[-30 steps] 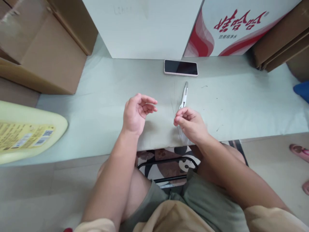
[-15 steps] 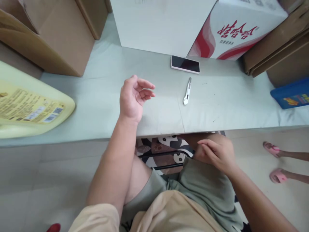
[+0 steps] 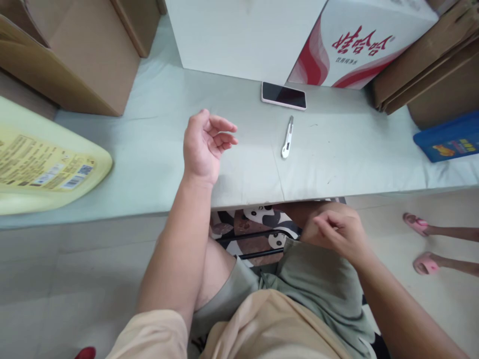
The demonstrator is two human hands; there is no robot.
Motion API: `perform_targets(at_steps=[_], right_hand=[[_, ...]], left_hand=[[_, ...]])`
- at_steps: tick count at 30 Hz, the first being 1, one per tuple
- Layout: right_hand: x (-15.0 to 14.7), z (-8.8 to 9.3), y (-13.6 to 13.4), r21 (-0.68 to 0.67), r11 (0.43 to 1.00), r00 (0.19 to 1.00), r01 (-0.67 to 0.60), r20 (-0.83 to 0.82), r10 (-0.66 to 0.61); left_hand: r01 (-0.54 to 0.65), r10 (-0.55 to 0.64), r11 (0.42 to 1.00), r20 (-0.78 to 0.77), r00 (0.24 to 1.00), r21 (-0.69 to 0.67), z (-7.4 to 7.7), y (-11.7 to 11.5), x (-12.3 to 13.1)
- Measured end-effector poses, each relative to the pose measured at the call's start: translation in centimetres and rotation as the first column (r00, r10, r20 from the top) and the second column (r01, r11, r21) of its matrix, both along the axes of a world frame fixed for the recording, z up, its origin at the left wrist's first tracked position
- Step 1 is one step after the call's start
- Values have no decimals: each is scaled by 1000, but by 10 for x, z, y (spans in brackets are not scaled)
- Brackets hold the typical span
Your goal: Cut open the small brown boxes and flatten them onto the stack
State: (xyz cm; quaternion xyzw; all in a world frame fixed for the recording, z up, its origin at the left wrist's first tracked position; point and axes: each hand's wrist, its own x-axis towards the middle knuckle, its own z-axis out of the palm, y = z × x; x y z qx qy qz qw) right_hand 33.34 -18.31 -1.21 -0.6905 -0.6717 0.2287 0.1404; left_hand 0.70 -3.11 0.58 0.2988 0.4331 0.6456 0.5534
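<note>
My left hand [image 3: 205,147] rests on its side on the pale green tabletop [image 3: 157,164], palm turned right. Its fingers are half bent and apart, with nothing in them. To the right of it lies a white utility knife [image 3: 287,138], its tip pointing away from me. A phone [image 3: 283,95] with a dark screen and light edge lies just beyond the knife. My right hand [image 3: 342,234] is below the table edge, over my right knee. Its fingers are loosely curled in, the thumb near the index finger, and I see nothing held.
A big white box [image 3: 243,40] and a red-and-white carton [image 3: 348,55] stand at the back. Cardboard boxes [image 3: 93,65] and a yellow jug [image 3: 56,159] are on the left. Folded cardboard [image 3: 430,65] and a blue packet [image 3: 449,137] are on the right. Another person's feet [image 3: 426,263] show at right.
My right hand's fingers have curled in from a straighter pose. My left hand stays in place. The whole view has shifted slightly; the knife and phone lie as before.
</note>
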Motion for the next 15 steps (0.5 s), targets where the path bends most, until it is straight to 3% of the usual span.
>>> perform_targets(at_steps=[2,5,8,10,12,15], right_hand=[[19,-3,1,102,982,986,160,29,-164],[57,-8,2,160,894,896,418,90,-435],[88,-5,0,122,861,845,493,168,-508],[93,2,0,192,832,824,521,142,-548],[82,11,5,229,827,849,514,1,-528],[34,22,30,191,939,947,285,-210,-244]], left_hand=[[-5,5,1000,-10,1000,-25,2,0,-1],[-18,18,999,-10,1000,-47,4,0,-2],[-29,29,998,15,999,-48,6,1,-2],[-49,50,998,30,998,-38,6,2,-3],[-95,96,995,36,995,-14,4,3,-5],[-236,236,971,15,972,26,2,5,-11]])
